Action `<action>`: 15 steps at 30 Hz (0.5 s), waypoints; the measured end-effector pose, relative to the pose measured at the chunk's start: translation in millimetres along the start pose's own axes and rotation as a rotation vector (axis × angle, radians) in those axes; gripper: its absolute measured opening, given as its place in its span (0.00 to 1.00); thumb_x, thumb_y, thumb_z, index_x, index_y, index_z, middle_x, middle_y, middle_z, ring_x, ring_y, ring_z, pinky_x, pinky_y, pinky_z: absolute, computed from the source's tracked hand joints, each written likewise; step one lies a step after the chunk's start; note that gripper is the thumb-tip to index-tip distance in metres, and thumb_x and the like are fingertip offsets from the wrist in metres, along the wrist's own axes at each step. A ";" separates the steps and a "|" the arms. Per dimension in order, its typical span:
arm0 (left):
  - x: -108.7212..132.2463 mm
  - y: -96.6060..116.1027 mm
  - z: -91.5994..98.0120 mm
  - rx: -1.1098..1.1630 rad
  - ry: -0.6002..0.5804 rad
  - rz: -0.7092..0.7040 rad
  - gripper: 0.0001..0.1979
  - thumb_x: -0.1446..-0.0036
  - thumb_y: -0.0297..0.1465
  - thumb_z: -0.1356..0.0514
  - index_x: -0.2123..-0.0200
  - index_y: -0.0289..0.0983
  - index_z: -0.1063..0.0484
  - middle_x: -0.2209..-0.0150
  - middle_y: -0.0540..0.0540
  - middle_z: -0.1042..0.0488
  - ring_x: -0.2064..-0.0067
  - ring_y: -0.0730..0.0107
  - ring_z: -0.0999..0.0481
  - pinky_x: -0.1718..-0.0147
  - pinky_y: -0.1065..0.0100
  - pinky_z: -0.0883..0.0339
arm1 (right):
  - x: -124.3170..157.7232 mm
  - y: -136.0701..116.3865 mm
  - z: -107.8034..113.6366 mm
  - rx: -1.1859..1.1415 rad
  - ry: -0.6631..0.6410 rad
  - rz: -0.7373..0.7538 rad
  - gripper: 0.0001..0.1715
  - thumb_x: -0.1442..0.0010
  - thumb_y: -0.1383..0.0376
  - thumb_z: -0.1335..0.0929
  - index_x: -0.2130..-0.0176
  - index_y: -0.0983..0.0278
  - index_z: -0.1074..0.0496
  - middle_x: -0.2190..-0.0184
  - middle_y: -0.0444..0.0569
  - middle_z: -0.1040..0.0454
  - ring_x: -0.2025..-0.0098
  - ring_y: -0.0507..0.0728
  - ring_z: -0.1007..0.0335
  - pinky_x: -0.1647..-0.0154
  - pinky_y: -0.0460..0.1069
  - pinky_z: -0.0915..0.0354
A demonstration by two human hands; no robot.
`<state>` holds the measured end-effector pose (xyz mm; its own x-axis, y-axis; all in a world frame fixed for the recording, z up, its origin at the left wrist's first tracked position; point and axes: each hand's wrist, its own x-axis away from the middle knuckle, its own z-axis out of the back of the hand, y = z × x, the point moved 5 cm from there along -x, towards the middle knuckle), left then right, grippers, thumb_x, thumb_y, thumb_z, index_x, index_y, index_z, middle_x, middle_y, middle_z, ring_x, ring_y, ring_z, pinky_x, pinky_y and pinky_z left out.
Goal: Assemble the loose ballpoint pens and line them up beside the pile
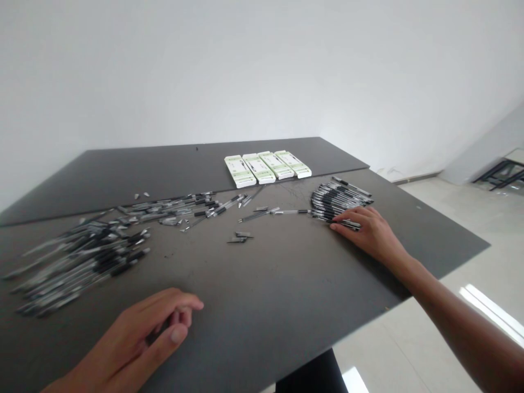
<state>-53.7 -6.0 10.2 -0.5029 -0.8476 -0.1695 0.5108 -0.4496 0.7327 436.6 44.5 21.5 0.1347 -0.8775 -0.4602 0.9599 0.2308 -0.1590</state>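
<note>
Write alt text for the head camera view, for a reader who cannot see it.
A person's right hand rests against a bunch of black-and-clear pens on a dark tabletop, while the left hand curls loosely, holding nothing. More pens sprawl in a heap at left, and four white-and-green boxes stand in a row at the far side.

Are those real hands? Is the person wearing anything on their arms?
Yes, they are human hands. The left hand and right hand are bare, without gloves, and the right forearm has no sleeve, watch or bracelet that I can see.
</note>
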 end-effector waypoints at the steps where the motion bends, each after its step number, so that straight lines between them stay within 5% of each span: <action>1: 0.2 0.6 -0.5 -0.008 0.006 0.009 0.18 0.25 0.50 0.45 0.50 0.47 0.21 0.66 0.53 0.19 0.65 0.69 0.18 0.69 0.75 0.27 | -3.5 -0.9 -2.5 0.001 0.005 0.011 0.15 0.29 0.51 0.27 0.54 0.56 0.14 0.55 0.53 0.15 0.50 0.67 0.20 0.43 0.64 0.28; 15: -10.9 6.7 0.7 -0.156 0.027 -0.151 0.09 0.27 0.36 0.39 0.60 0.44 0.20 0.68 0.54 0.20 0.69 0.73 0.21 0.68 0.73 0.31 | -10.7 -10.2 7.2 0.101 0.060 0.132 0.14 0.30 0.53 0.27 0.54 0.56 0.14 0.57 0.55 0.17 0.54 0.66 0.21 0.46 0.62 0.28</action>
<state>-45.3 0.4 17.5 -0.5642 -0.7737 -0.2883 0.5343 -0.6083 0.5870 427.1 48.5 34.3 0.2487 -0.8151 -0.5232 0.9551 0.2961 -0.0071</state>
